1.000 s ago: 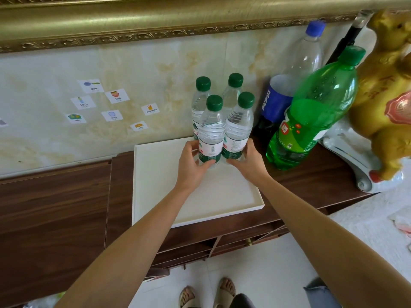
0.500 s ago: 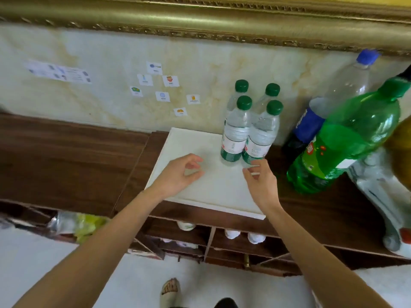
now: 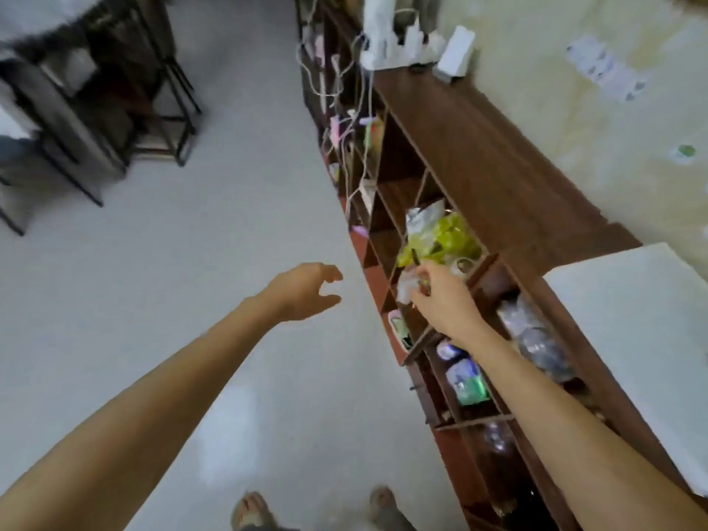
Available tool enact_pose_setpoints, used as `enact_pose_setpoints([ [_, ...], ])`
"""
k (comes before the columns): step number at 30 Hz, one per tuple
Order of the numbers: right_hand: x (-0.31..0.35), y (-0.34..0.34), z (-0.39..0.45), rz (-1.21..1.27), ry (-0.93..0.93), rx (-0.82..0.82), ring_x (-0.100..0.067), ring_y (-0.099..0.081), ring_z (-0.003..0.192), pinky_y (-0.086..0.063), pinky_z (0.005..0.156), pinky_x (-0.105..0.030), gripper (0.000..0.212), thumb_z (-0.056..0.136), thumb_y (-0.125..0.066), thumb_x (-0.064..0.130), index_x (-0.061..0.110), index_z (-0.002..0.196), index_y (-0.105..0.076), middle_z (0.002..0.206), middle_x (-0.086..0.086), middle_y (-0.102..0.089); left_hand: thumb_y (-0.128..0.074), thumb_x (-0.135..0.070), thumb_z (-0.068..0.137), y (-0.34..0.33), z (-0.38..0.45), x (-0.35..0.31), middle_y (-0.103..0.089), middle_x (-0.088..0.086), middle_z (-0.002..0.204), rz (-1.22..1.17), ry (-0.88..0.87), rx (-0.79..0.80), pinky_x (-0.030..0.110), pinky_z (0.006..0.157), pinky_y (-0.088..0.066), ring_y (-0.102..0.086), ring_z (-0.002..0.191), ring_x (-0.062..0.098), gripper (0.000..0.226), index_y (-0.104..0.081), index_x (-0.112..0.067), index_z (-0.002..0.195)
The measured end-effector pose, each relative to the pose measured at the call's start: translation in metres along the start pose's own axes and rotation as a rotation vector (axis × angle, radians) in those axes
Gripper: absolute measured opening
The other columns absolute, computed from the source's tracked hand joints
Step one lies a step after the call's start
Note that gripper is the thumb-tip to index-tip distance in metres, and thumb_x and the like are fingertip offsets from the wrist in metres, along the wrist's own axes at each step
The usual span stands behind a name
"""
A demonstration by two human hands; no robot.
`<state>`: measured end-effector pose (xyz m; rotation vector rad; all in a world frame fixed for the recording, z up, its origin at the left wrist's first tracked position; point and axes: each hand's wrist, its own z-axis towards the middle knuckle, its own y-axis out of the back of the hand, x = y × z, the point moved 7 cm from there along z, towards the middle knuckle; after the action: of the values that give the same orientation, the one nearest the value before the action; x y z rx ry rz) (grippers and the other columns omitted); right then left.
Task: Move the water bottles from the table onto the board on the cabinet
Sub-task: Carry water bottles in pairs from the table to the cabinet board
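Observation:
My view has swung left along the brown cabinet (image 3: 498, 155). Only a corner of the white board (image 3: 643, 339) shows at the right edge, and the water bottles on it are out of frame. My left hand (image 3: 306, 291) hangs over the pale floor with fingers loosely spread, holding nothing. My right hand (image 3: 440, 297) is in front of the cabinet's open shelves, fingers relaxed and empty. The frame is blurred by motion.
The cabinet's shelf compartments hold a yellow-green bag (image 3: 440, 239), plastic bottles (image 3: 536, 339) and packets. Cables and a white power strip (image 3: 398, 51) sit at the cabinet's far end. A dark metal table frame (image 3: 115, 109) stands at the upper left. My sandalled feet (image 3: 253, 511) show below.
Both hands have left the bottles and come off the board. My head has turned sharply left, so the bottles and big soda bottles have slid out of view.

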<state>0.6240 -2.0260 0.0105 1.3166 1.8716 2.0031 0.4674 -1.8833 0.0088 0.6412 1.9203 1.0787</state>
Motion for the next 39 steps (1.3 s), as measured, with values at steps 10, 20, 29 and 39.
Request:
enact_pose_setpoints([
  [10,0.390,-0.289,-0.014,-0.256,0.601,0.485,-0.028,-0.054,0.115,-0.046,0.090,-0.037,0.040,0.094,-0.054,0.031,0.011,0.128,-0.047,0.130,-0.010,-0.055,-0.054,-0.034,0.094,0.055,-0.282,0.361,-0.054,0.000,0.134,0.001,0.639,-0.276,0.040,0.091,-0.048,-0.053,0.121,0.023,0.041,-0.049,-0.022,0.133],
  [20,0.671,-0.454,-0.027,-0.349,0.851,0.588,-0.026,-0.055,0.114,-0.046,0.087,-0.035,0.042,0.095,-0.053,0.031,0.012,0.131,-0.045,0.131,-0.007,-0.054,-0.052,-0.032,0.094,0.103,-0.444,0.612,-0.054,0.000,0.134,-0.116,0.948,-0.314,0.036,0.091,-0.045,-0.052,0.122,0.023,0.040,-0.051,-0.020,0.132],
  [29,0.905,-0.599,0.070,-0.429,0.968,0.703,-0.027,-0.053,0.115,-0.047,0.089,-0.037,0.043,0.093,-0.054,0.031,0.010,0.130,-0.045,0.132,-0.009,-0.051,-0.050,-0.034,0.094,0.195,-0.482,0.846,-0.056,0.000,0.132,-0.149,1.122,-0.306,0.036,0.088,-0.044,-0.055,0.118,0.024,0.038,-0.051,-0.022,0.130],
  [39,1.174,-0.729,0.166,-0.413,1.044,0.715,-0.028,-0.052,0.117,-0.046,0.091,-0.037,0.043,0.093,-0.054,0.029,0.009,0.129,-0.046,0.132,-0.010,-0.052,-0.052,-0.034,0.094,0.334,-0.502,1.112,-0.057,0.000,0.132,-0.112,1.161,-0.387,0.037,0.091,-0.046,-0.054,0.119,0.025,0.039,-0.051,-0.021,0.131],
])
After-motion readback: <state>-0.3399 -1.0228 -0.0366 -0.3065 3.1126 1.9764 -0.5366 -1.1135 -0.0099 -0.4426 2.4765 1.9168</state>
